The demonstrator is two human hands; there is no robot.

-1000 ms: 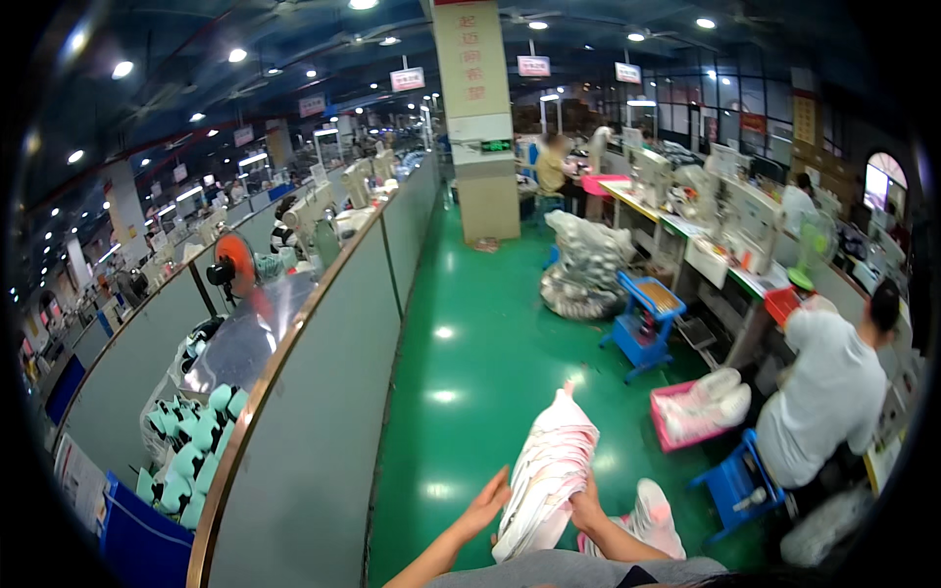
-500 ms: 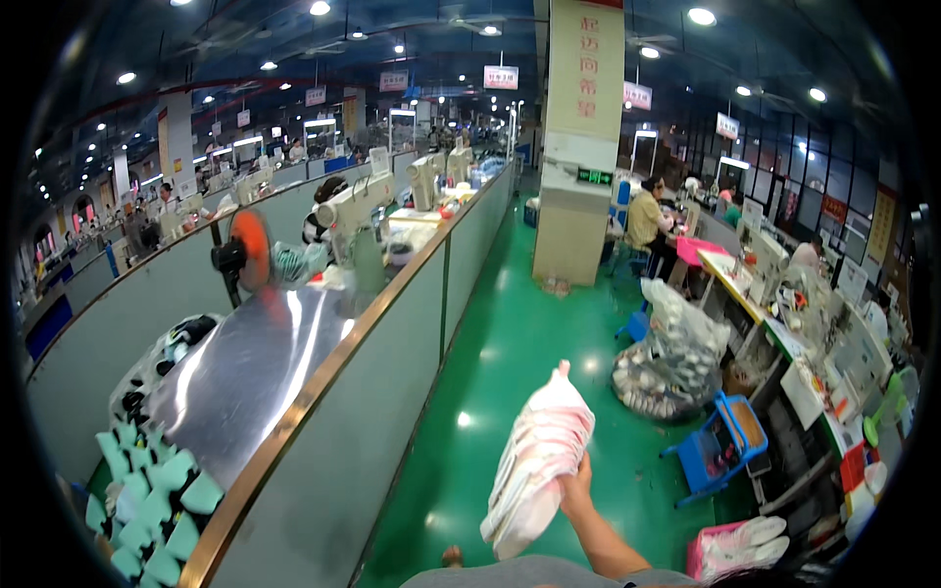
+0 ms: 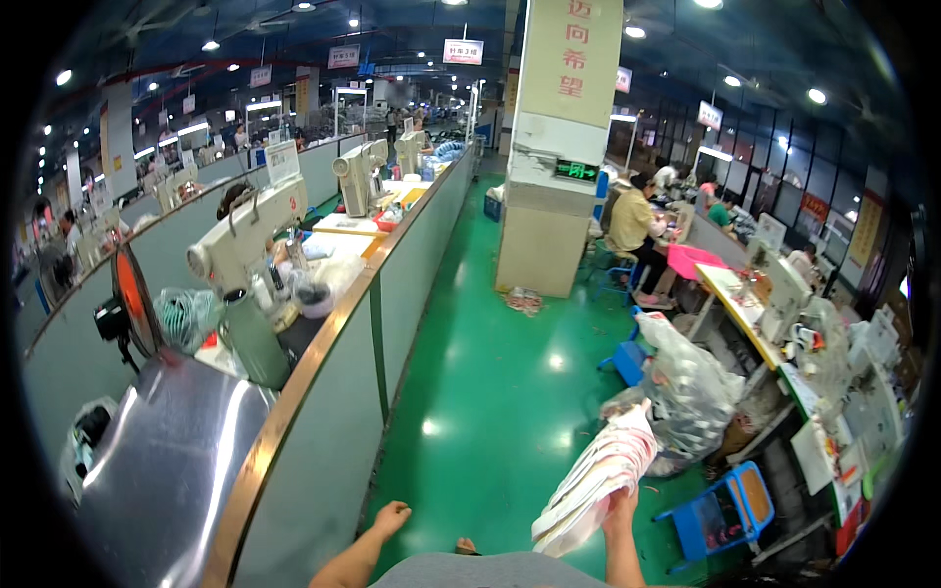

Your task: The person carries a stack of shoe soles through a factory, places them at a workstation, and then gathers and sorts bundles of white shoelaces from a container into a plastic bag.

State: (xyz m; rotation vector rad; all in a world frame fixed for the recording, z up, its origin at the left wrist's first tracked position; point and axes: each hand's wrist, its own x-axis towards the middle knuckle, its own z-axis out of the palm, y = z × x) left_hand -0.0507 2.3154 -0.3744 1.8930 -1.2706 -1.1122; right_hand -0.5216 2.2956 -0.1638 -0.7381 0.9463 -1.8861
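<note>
White stack (image 3: 594, 480): held above the green floor (image 3: 470, 382), overlapping a bulging clear bag (image 3: 698, 382) in view
Right hand (image 3: 619, 508): fingers clamped on the stack
Left hand (image 3: 394, 518): fingers curled together, near the partition (image 3: 328, 470) at the floor's left edge
Pillar (image 3: 549, 230): between partition and right-hand counter (image 3: 733, 302)
</note>
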